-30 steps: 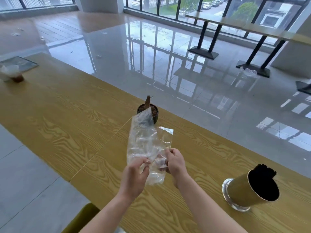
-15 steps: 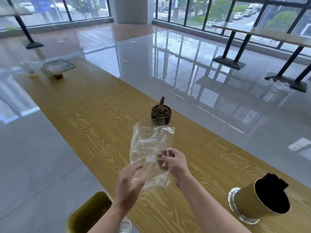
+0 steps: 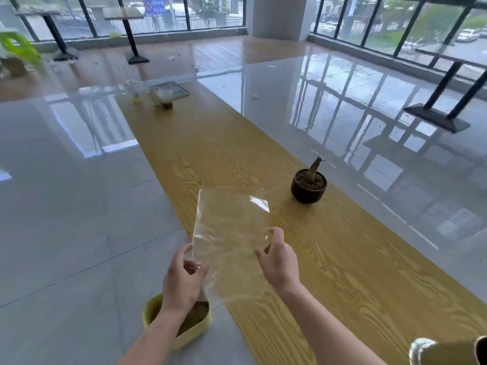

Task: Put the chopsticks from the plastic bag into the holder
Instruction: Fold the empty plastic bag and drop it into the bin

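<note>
Clear, crinkled plastic bag point(image 3: 232, 241) between hands.

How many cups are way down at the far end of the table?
3, maybe more. One with a dark drink, a pale one beside it, and one with an orange drink to their left. They are blurry and small.

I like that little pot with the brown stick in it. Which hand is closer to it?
The right hand. It holds the clear plastic bag's right edge, below and left of the little pot. The left hand pinches the bag's lower left edge, farther away.
</note>
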Tool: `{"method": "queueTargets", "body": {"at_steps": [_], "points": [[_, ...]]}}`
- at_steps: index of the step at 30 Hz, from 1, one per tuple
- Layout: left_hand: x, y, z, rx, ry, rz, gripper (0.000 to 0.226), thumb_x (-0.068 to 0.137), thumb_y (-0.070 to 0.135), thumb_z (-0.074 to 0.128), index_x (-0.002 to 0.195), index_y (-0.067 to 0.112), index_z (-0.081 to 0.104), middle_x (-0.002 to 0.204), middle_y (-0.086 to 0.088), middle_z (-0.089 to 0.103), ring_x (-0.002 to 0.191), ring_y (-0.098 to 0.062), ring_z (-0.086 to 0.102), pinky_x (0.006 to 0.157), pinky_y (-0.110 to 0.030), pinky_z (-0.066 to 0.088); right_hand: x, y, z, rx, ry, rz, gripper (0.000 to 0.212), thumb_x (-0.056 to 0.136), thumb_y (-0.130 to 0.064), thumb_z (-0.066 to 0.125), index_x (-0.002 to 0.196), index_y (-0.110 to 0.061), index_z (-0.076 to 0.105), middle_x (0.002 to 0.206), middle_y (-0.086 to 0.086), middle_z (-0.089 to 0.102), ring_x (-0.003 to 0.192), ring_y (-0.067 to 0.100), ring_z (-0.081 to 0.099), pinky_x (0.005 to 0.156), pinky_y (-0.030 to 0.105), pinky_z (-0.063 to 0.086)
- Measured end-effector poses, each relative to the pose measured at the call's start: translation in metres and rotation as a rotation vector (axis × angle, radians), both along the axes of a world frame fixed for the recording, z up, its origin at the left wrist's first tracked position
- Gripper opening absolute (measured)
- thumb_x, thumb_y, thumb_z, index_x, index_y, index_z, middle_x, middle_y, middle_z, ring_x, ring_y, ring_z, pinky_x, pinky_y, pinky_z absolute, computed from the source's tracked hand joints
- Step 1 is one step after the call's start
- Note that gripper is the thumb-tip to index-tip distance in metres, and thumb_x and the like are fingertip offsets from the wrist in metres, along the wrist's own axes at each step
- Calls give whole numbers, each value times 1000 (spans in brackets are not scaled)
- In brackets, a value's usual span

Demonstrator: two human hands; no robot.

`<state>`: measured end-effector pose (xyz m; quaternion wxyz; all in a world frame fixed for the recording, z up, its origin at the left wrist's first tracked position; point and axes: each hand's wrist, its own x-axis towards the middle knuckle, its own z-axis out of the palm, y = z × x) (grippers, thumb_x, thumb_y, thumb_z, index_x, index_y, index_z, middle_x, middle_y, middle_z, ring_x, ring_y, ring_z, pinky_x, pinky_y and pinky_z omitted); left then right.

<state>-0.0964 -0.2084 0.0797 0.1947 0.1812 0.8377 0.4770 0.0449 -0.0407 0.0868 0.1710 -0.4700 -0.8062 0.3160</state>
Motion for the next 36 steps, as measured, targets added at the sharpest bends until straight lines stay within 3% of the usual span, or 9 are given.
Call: {"method": "queueTargets", "body": {"at_steps": [2, 6, 9, 12, 16, 25, 29, 36], "points": [[-13, -20, -1, -2, 29, 38, 60, 81, 29, 80, 132, 36, 49, 85, 4, 65, 82, -12, 63, 80, -40, 55, -21, -18, -3, 95, -3, 56, 46, 87, -19, 73, 119, -17, 40, 78, -1, 67, 71, 27, 67, 62, 38, 53], [-41, -63, -5, -7, 96, 108, 66, 76, 21, 84, 128, 43, 50, 74, 4, 65, 68, -7, 62, 62, -20, 46, -60, -51, -8, 204, -10, 209, 37, 87, -17, 72, 116, -16, 49, 84, 2, 72, 75, 28, 70, 61, 37, 52], [-66, -100, -14, -59, 167, 90, 50, 76, 18, 84, 116, 35, 60, 70, 7, 64, 61, -6, 61, 55, -13, 42, -90, -79, -13, 241, -86, 354, 29, 91, -18, 68, 116, -13, 55, 92, 8, 72, 80, 32, 70, 65, 41, 56], [-93, -133, -26, -128, 194, 71, 33, 80, 22, 81, 111, 25, 67, 75, 9, 64, 65, -3, 59, 54, -8, 36, -116, -110, -20, 288, -175, 442, 26, 94, -18, 62, 118, -13, 54, 91, 9, 69, 78, 35, 68, 63, 43, 56], [-121, -171, -49, -196, 231, 18, 31, 85, 19, 75, 116, 16, 70, 91, 4, 61, 74, -12, 54, 68, -25, 39, -142, -146, -40, 283, -300, 517, 16, 91, -8, 58, 106, -12, 54, 90, 9, 69, 74, 36, 66, 59, 44, 54], [-141, -222, -140, -378, 119, -73, 33, 89, 20, 69, 122, 15, 66, 107, -6, 59, 81, -28, 62, 69, -28, 37, -180, -192, -127, 96, -368, 486, 18, 89, -6, 52, 103, -11, 62, 90, 11, 69, 79, 35, 64, 62, 39, 45], [-144, -221, -192, -414, 49, -90, 34, 89, 18, 70, 123, 13, 66, 106, -7, 60, 88, -31, 64, 70, -29, 38, -185, -190, -177, 7, -442, 445, 12, 91, -12, 56, 102, -15, 59, 79, 4, 60, 71, 29, 51, 58, 36, 34], [-162, -202, -282, -584, 25, -186, 33, 91, 20, 63, 124, 17, 65, 115, -9, 59, 102, -33, 61, 83, -39, 48, -189, -185, -267, -111, -500, 399, 16, 94, -16, 55, 107, -17, 63, 95, 6, 71, 88, 27, 65, 75, 41, 56]]}}
